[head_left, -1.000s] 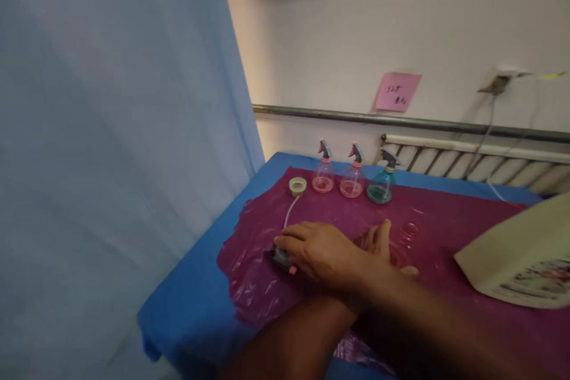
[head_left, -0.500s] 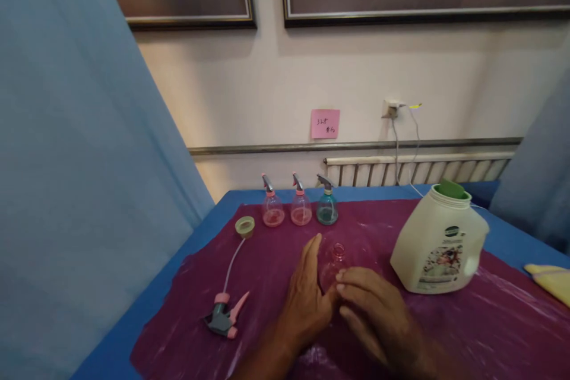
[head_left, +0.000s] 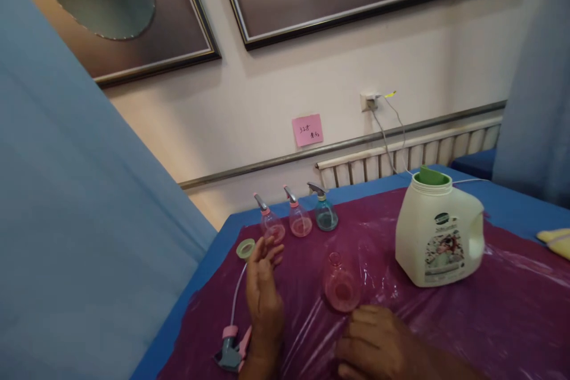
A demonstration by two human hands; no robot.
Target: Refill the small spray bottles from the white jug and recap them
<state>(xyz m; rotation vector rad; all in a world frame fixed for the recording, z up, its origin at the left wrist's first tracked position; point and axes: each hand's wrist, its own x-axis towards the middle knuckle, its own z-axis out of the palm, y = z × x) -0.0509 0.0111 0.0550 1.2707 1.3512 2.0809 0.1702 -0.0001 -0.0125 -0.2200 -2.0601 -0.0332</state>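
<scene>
A clear pink spray-bottle body (head_left: 342,288) without a top stands upright on the purple plastic sheet (head_left: 307,314). My left hand (head_left: 266,297) is raised to its left, fingers apart, holding nothing. Just in front of the bottle's base is my right hand (head_left: 378,341), its fingers loosely bent and nothing visible in them; I cannot tell whether it touches the bottle. A grey and pink trigger sprayer (head_left: 230,353) with a dip tube lies by my left wrist, partly covered by it. Beyond my left fingertips sits a pale green cap (head_left: 246,248).
Two pink spray bottles (head_left: 300,224) and a teal one (head_left: 326,217) stand along the back, the leftmost partly behind my fingers. A cream jug (head_left: 439,249) with green inside its mouth is at right. A yellow cloth (head_left: 556,240) lies at the right edge; a blue curtain (head_left: 89,202) hangs left.
My hands have come away from the pink bottle: the left moved left toward the cap, the right drew slightly nearer to me. The view has tilted.
</scene>
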